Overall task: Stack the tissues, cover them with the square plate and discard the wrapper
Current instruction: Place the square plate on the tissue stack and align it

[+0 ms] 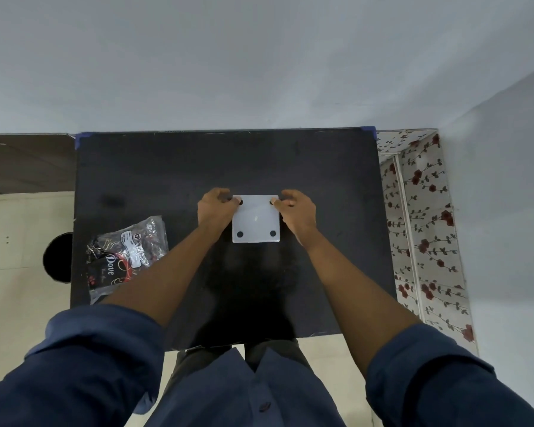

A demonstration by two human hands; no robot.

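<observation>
My left hand [215, 208] and right hand [296, 209] pinch the far corners of the plate [256, 218], apparently covering the unseen tissues, while the wrapper [127, 257] left of it awaits discarding.

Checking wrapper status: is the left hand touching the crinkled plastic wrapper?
Apart. Head view: left hand grips the white square plate; wrapper lies beside the forearm.

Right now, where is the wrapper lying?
In the head view, the wrapper lies on the black table near its left edge, beside the left forearm and left of the square plate; neither hand touches it.
</observation>
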